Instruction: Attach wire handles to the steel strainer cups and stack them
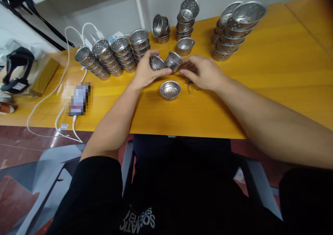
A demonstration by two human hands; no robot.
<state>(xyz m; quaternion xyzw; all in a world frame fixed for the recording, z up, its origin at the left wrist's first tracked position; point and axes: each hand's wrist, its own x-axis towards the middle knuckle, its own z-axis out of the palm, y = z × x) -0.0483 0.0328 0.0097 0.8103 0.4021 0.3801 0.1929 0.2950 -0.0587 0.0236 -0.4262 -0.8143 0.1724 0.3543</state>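
Note:
My left hand [147,68] is closed round a small perforated metal cup [156,63], with the thumb stretched along its near side. A second perforated cup [173,61] is tilted against it, between my two hands. The bent fingers of my right hand [201,70] grip this second cup at its right edge; the fingertips are partly hidden. Below them, one more shallow cup [170,90] sits upright on the table. Several thin bent wires [191,86] lie under and beside my right hand.
Stacks of perforated cups stand at the back left [121,53], back middle [185,23] and back right [230,34]. A single cup [185,46] is behind my hands. On the left lie a phone [79,100] and white cables [39,103]. The table's front edge [182,136] is near my body.

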